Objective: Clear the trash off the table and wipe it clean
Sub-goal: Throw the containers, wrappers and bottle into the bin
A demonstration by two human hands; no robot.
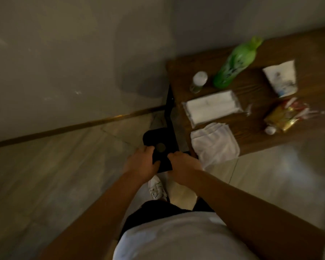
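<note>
Standing over tiled floor (54, 184), blurred frame, dim light. Wooden table (261, 132) at right of frame, still cluttered. Black bin or bin bag (158, 139) low at centre, just left of table edge; exact kind hard to tell. Left hand (142, 163) and right hand (183, 164) both curled onto a black flap (162, 163) at its near rim, fingers closed on it, looks like spreading the opening.

On table, largest first: green bottle (233, 66) upright near far edge; flat tissue pack (212, 107) mid-table; white cloth (214, 145) draped over near corner; white carton (281, 79) toward right; gold snack wrapper (285, 115) at right; small clear bottle (198, 81) beside green one; white cap (270, 130) just below wrapper.

Step judged: readying bin, no trash cleared yet. Next likely needs one hand freed, reaching right for wrapper or carton, dropping into opening. Cloth left for wiping afterwards.
</note>
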